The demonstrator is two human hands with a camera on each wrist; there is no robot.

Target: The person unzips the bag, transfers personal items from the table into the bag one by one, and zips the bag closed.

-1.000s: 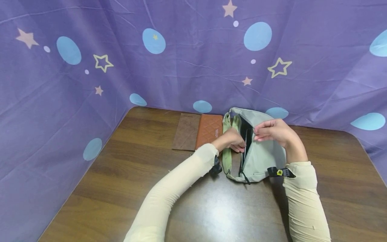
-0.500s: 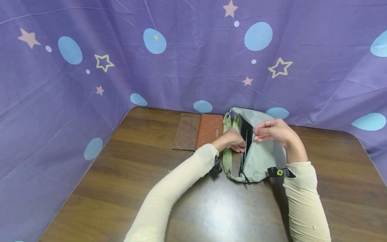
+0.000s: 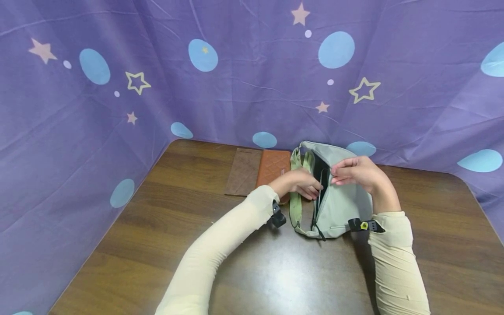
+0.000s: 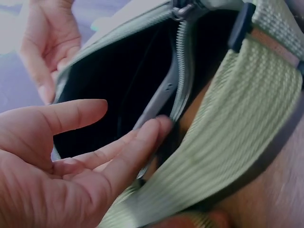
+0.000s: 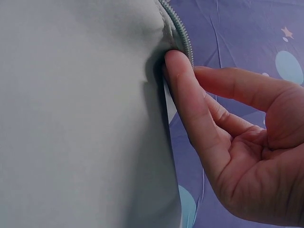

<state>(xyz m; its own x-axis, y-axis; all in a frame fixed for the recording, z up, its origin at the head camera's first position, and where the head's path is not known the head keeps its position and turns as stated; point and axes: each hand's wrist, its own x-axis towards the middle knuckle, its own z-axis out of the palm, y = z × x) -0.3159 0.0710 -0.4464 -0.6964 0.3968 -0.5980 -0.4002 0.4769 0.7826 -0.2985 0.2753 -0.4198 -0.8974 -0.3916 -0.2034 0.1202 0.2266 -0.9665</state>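
A pale grey-green sling bag [image 3: 348, 205] lies on the table with its zipped mouth spread, showing a black inside. My right hand [image 3: 362, 173] pinches the mouth's right edge between thumb and fingers. At the mouth's left side is my left hand [image 3: 300, 181]. In the left wrist view its thumb stands apart from the fingers, and the fingertips touch the near zipper edge [image 4: 183, 71]. A slim grey edge with small dark dots [image 4: 161, 97] shows inside the bag, beside those fingertips; its kind is unclear. The green webbing strap [image 4: 228, 118] loops alongside.
Left of the bag, an orange-brown quilted cover [image 3: 271, 168] and a dull brown flat panel [image 3: 244, 173] lie side by side on the wooden table [image 3: 189, 188]. A purple patterned curtain [image 3: 252, 87] hangs behind the table's far edge.
My left hand has drawn slightly back to the left, and its fingers have spread. The right hand and the bag stay where they were.
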